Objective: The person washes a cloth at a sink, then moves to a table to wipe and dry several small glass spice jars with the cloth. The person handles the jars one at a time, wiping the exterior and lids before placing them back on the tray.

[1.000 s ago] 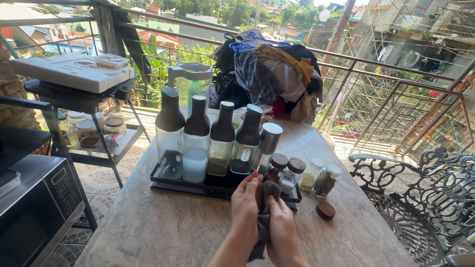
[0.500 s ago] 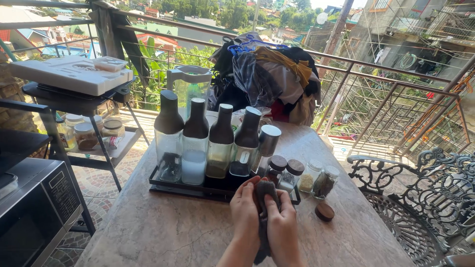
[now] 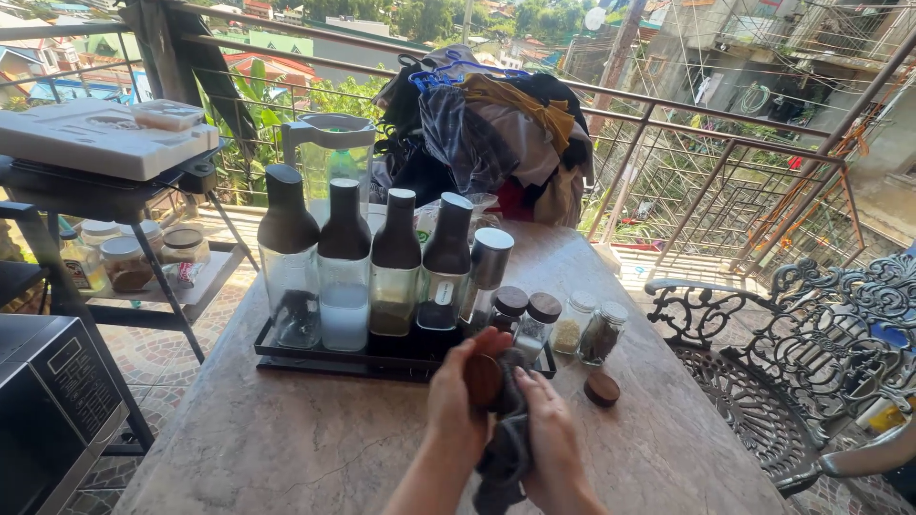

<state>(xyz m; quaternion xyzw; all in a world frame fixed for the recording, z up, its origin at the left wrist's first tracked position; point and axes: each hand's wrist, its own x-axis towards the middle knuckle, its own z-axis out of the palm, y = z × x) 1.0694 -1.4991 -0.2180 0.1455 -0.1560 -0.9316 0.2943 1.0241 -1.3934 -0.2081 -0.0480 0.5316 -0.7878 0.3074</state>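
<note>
Left hand pinching one brown lid, right hand gripping one dark cloth, four tall bottles on one black tray, second lid on table

The round lid in the left hand looks like smooth brown wood with a dull sheen, and the dark grey rag gripped by the right hand is soft, matt, crumpled cloth. The table top is polished stone, pale and mottled, faintly glossy in the sun, while the tray on it looks like matt black plastic. The tall bottles are clear glossy glass under matt black tops, and the chair is ornate dark metal with a slight shine.
</note>
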